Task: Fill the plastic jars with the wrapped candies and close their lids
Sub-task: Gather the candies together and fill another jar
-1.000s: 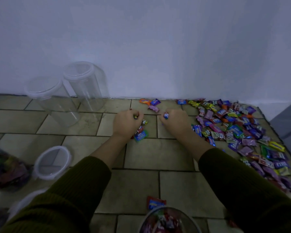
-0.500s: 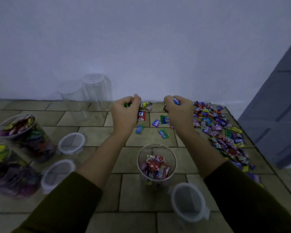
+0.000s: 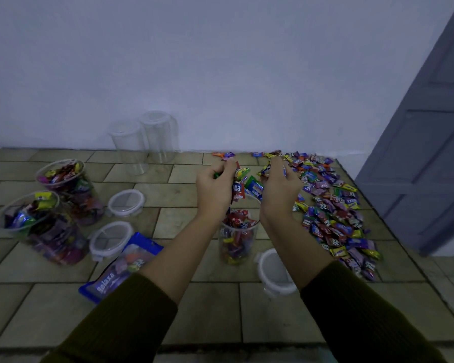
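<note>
The handful of wrapped candies (image 3: 247, 186) hangs pressed between two hands just above the open jar (image 3: 237, 244), which stands on the tiled floor (image 3: 210, 318) in the near middle and already shows candy high up its clear wall. The left hand (image 3: 215, 191) has its fingers curled in round several pieces, a green one showing by the thumb; the right hand (image 3: 279, 191) curls round its own share, and a few wrappers jut out between the palms. These pieces look light, crinkly and slick, likely to slide off one another, so a cupped two-handed scoop should suit them better than a pinch. The jar seems thin and light, best steadied by its wall, though the candy in it should steady it. Its loose lid (image 3: 269, 260) lies just right of it, partly under the right forearm. To the right the loose pile (image 3: 330, 205) spreads from the far wall toward the near side. At left stand two heaped jars (image 3: 71, 195), uncapped, with two lids (image 3: 126, 203) beside them and a blue candy bag (image 3: 121, 263) nearer. Two empty jars (image 3: 142, 145) stand far against the wall; whether they are capped I cannot tell. The wrists hide part of the middle jar's mouth, so its exact fill is unclear, and the dim light blurs most wrapper print.
</note>
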